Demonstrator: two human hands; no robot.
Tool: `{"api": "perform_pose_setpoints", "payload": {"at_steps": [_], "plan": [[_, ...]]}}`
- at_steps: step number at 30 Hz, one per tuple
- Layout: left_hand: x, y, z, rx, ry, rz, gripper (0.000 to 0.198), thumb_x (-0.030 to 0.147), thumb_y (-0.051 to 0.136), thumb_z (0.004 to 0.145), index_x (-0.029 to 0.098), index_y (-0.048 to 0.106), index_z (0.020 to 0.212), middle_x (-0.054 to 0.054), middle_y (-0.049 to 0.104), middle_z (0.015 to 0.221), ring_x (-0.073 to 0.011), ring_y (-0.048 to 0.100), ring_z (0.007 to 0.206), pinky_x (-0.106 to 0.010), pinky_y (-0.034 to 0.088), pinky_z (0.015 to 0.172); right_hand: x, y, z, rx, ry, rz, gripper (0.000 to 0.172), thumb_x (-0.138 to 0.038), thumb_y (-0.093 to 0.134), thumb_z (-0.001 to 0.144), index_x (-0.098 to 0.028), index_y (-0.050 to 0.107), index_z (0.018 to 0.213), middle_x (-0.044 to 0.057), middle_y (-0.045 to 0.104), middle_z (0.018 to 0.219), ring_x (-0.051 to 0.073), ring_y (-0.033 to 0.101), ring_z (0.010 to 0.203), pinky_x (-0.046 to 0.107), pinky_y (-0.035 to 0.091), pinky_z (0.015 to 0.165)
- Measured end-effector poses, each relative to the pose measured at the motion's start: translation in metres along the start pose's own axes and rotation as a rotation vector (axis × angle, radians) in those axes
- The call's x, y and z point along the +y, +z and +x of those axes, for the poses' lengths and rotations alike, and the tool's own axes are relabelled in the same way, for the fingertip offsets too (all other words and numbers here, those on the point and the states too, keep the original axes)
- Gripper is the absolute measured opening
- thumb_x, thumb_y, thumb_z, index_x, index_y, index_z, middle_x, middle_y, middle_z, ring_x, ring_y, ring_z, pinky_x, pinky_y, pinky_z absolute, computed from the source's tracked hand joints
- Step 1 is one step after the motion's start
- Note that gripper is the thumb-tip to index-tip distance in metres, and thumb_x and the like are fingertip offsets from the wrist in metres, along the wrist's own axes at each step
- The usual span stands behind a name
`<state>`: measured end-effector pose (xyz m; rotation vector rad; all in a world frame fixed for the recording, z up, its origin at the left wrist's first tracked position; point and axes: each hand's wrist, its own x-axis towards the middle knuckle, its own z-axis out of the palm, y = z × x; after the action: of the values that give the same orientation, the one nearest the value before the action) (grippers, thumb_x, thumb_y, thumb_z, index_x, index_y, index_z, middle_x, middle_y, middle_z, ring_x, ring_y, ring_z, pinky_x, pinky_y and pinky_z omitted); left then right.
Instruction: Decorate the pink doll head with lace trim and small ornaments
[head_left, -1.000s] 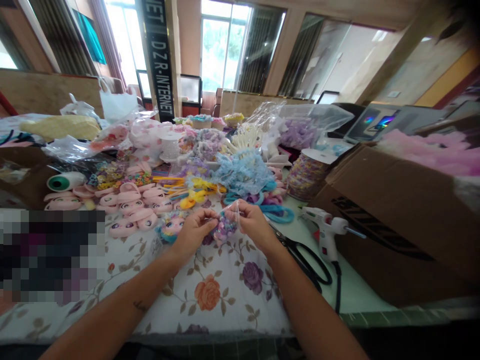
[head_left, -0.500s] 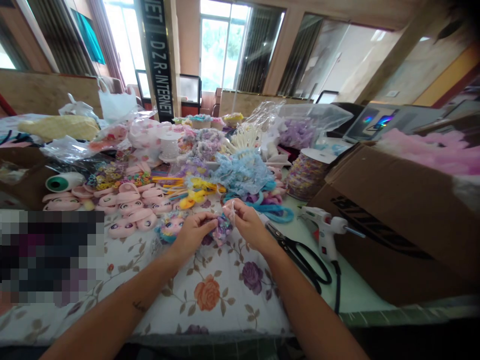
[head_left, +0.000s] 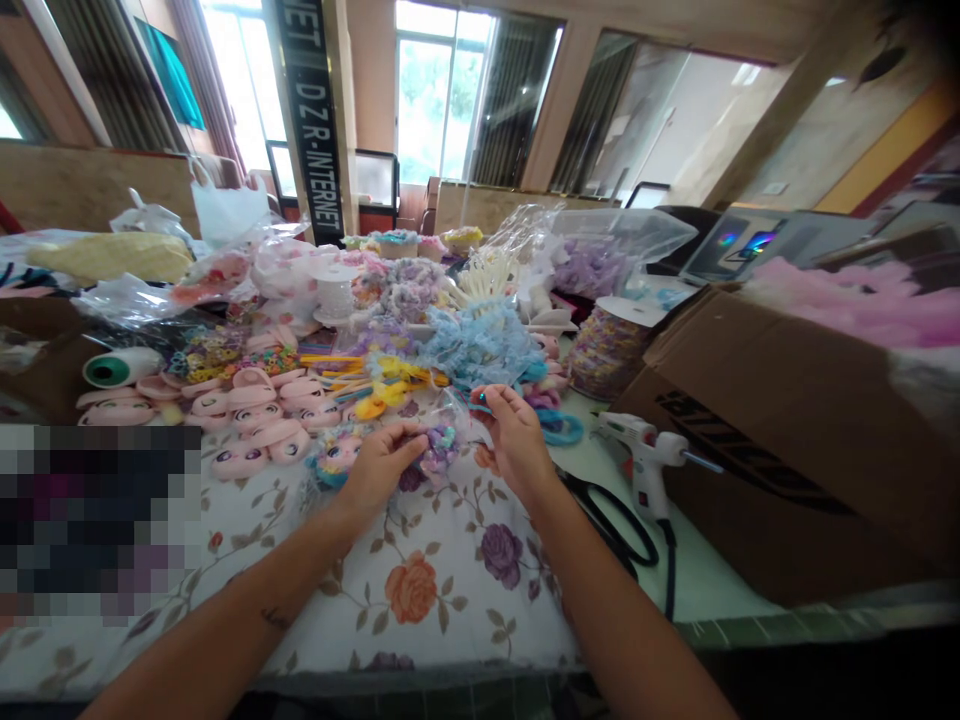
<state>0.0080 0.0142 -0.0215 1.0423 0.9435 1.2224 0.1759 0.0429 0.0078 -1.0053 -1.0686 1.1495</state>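
My left hand (head_left: 381, 465) is closed on a small clear plastic bag (head_left: 441, 458) filled with shiny purple and teal pieces, held just above the flowered cloth. To its right, my right hand (head_left: 517, 445) pinches a tiny shiny teal piece (head_left: 481, 396) between thumb and fingertips, apart from the bag. Left of my left hand lies a doll head (head_left: 337, 455) with blue and yellow hair, partly hidden by that hand. Black-handled scissors (head_left: 619, 520) rest beyond my right forearm, their blades mostly covered by it.
A white glue gun (head_left: 652, 460) stands right of the scissors, near a big cardboard box (head_left: 780, 440). Several pink doll faces (head_left: 259, 415) lie at left. Fluffy blue yarn (head_left: 480, 340), yellow pieces (head_left: 390, 388) and a yarn spool (head_left: 611, 345) crowd the back.
My right hand has moved up and slightly right, away from the bag's mouth, with a tiny teal piece now showing at its fingertips. My left hand keeps the bag in nearly the same place.
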Motion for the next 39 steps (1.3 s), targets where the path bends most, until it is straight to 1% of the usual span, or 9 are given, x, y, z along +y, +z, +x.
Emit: {"api": "perform_pose_setpoints", "payload": {"at_steps": [4,8,12,16,24,30,32,36,39], "plan": [[-0.002,-0.002,0.002,0.075,0.071,-0.047,0.027,0.034,0.075,0.069,0.016,0.070,0.089,-0.001,0.065,0.076,-0.0102,0.057,0.067,-0.021,0.047,0.062,0.000,-0.003,0.005,0.005,-0.044,0.106,0.033,-0.047,0.070,0.069,-0.021,0.051,0.070,-0.002,0.054,0.068,0.011,0.051,0.061,0.024,0.046,0.058],[0.009,-0.004,0.005,0.174,0.164,-0.190,0.024,0.030,0.078,0.066,0.018,0.071,0.086,0.001,0.067,0.079,-0.0090,0.058,0.072,-0.021,0.048,0.071,0.000,-0.004,0.002,-0.060,0.057,0.064,0.034,-0.045,0.076,0.063,-0.019,0.057,0.071,-0.002,0.056,0.061,0.010,0.051,0.053,0.022,0.039,0.047],[0.024,-0.010,0.011,0.247,0.215,-0.343,0.021,0.023,0.079,0.064,0.018,0.070,0.082,0.001,0.067,0.082,-0.0075,0.060,0.075,-0.018,0.048,0.072,0.006,-0.004,0.000,-0.277,0.168,-0.105,0.026,-0.037,0.076,0.063,-0.016,0.066,0.075,-0.001,0.061,0.058,0.011,0.053,0.051,0.023,0.039,0.047],[0.030,-0.015,0.014,0.304,0.214,-0.395,0.019,0.018,0.079,0.063,0.017,0.068,0.078,0.002,0.066,0.078,-0.0066,0.059,0.072,-0.016,0.047,0.071,0.018,-0.003,0.001,-0.470,0.169,-0.307,0.010,-0.022,0.067,0.065,-0.016,0.071,0.073,-0.002,0.061,0.055,0.011,0.053,0.052,0.025,0.041,0.055],[0.026,-0.010,0.013,0.274,0.185,-0.380,0.019,0.018,0.079,0.062,0.016,0.067,0.078,0.002,0.066,0.077,-0.0071,0.059,0.070,-0.018,0.046,0.070,0.037,0.005,0.002,-0.438,0.065,-0.476,0.007,-0.018,0.066,0.065,-0.016,0.069,0.071,-0.002,0.062,0.057,0.012,0.054,0.054,0.024,0.040,0.054],[0.018,-0.012,0.015,0.229,0.158,-0.403,0.021,0.020,0.079,0.063,0.014,0.068,0.080,0.001,0.067,0.078,-0.0072,0.059,0.069,-0.019,0.045,0.070,0.039,0.007,0.000,-0.465,-0.192,-0.711,0.014,-0.020,0.059,0.076,-0.018,0.071,0.070,0.003,0.068,0.073,0.016,0.060,0.070,0.027,0.044,0.067],[0.018,-0.011,0.014,0.215,0.144,-0.384,0.022,0.022,0.080,0.063,0.014,0.069,0.081,0.000,0.068,0.079,-0.0075,0.059,0.070,-0.019,0.046,0.070,0.033,0.007,0.001,-0.403,-0.231,-0.696,0.018,-0.025,0.058,0.079,-0.017,0.070,0.068,0.004,0.065,0.068,0.016,0.058,0.066,0.028,0.045,0.064],[0.019,-0.008,0.009,0.153,0.072,-0.303,0.023,0.023,0.080,0.063,0.013,0.071,0.081,-0.002,0.068,0.080,-0.0089,0.059,0.070,-0.020,0.047,0.069,0.011,0.001,0.001,-0.103,-0.290,-0.472,0.022,-0.038,0.059,0.081,-0.019,0.070,0.082,0.005,0.066,0.076,0.018,0.060,0.068,0.030,0.048,0.062],[0.018,-0.006,0.006,0.085,0.028,-0.253,0.023,0.024,0.079,0.065,0.012,0.071,0.083,-0.003,0.067,0.078,-0.0088,0.057,0.067,-0.020,0.047,0.066,-0.005,-0.006,0.000,-0.162,-0.408,-0.384,0.022,-0.039,0.062,0.080,-0.023,0.070,0.091,0.008,0.064,0.107,0.022,0.061,0.096,0.034,0.050,0.078]]}}
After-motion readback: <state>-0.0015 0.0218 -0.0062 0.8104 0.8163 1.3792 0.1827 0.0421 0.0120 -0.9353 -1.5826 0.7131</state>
